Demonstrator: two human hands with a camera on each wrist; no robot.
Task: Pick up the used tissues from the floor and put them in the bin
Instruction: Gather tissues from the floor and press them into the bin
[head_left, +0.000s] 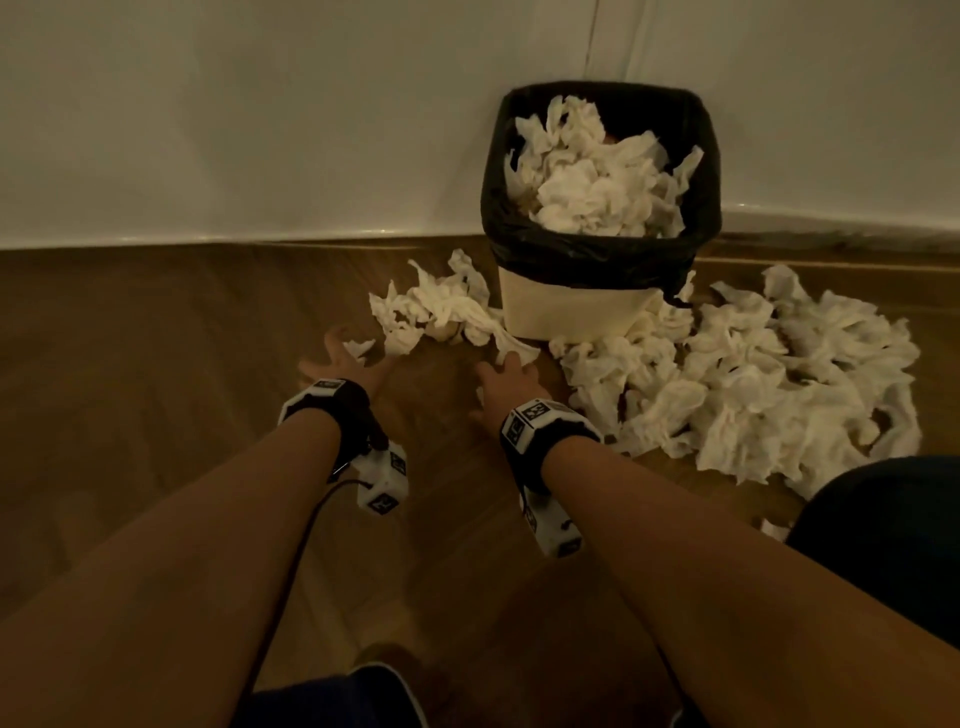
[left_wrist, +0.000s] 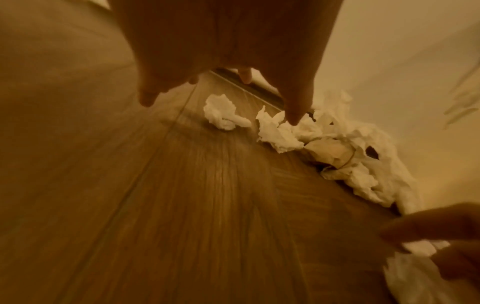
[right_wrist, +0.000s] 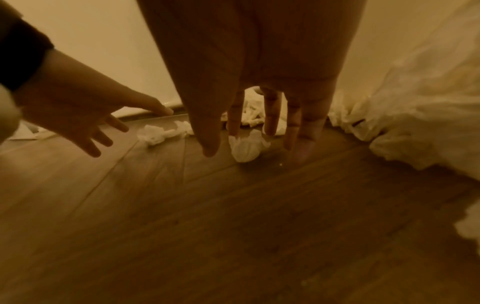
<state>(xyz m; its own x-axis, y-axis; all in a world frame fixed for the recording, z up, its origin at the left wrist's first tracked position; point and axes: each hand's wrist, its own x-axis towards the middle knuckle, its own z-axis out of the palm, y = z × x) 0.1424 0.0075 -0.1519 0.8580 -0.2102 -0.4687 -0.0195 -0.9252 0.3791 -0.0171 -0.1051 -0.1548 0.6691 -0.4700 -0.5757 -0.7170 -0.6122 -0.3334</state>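
Both my hands, left (head_left: 349, 364) and right (head_left: 506, 375), were spread and empty, low over the floor (head_left: 156, 364). Tissues (head_left: 436, 306) lay just ahead, left of the bin (head_left: 571, 306). Best practice, I judged: converge both grips, scoop the clump whole, compress before lifting.

1. The bin (head_left: 571, 306) stands upright against the wall: a cream, square-sided body with a black liner folded over its rim.
2. Crumpled white tissues (head_left: 592, 187) fill the bin to near its rim.
3. A small cluster of tissues (head_left: 441, 306) lies on the floor against the bin's left front corner.
4. A lone scrap (head_left: 359, 347) sits just left of that cluster; it looks like tissue, though blur obscures it.
5. A large heap (head_left: 753, 379) spreads right of the bin, touching its base.
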